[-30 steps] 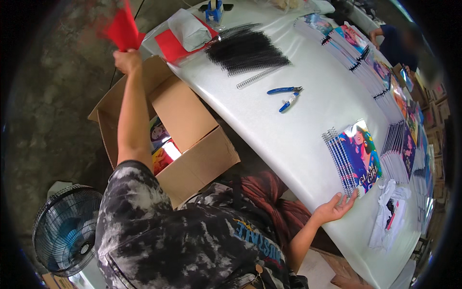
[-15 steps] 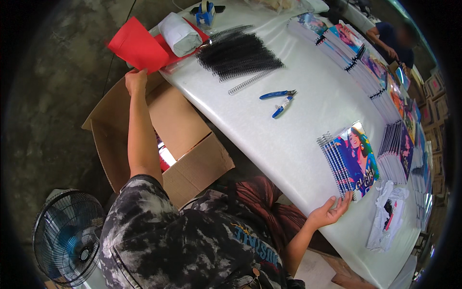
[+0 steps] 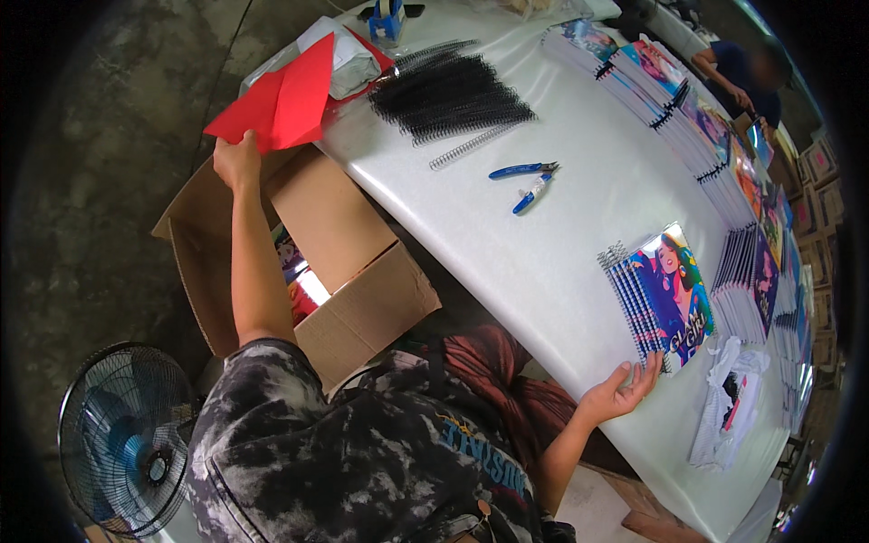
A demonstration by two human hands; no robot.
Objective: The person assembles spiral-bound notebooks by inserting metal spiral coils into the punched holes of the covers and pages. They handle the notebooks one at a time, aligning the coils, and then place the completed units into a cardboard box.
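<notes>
My left hand (image 3: 237,163) grips a creased red sheet (image 3: 290,100) by its near edge, above the far end of an open cardboard box (image 3: 362,308). Colourful printed covers (image 3: 297,271) show partly inside that box. At the right, a stack of spiral notebooks (image 3: 674,290) with an illustrated cover lies on the white-covered table (image 3: 507,271). My right hand (image 3: 625,389) rests at the stack's lower edge, palm up, fingers apart, fingertips at the notebooks. Loose black spiral coils (image 3: 453,95) lie in a heap on the table, and blue-handled cutting pliers (image 3: 529,185) sit nearer.
More notebook stacks (image 3: 706,136) line the table's far right side. A crumpled white wrapper (image 3: 729,403) lies near the right hand. A tape dispenser (image 3: 387,23) and a white package (image 3: 351,63) stand at the back. A fan (image 3: 127,443) is at lower left; another person (image 3: 747,77) works beyond.
My left hand has moved slightly left and nearer, pulling the red sheet, which now tilts up and covers part of the white package. My right hand has barely moved.
</notes>
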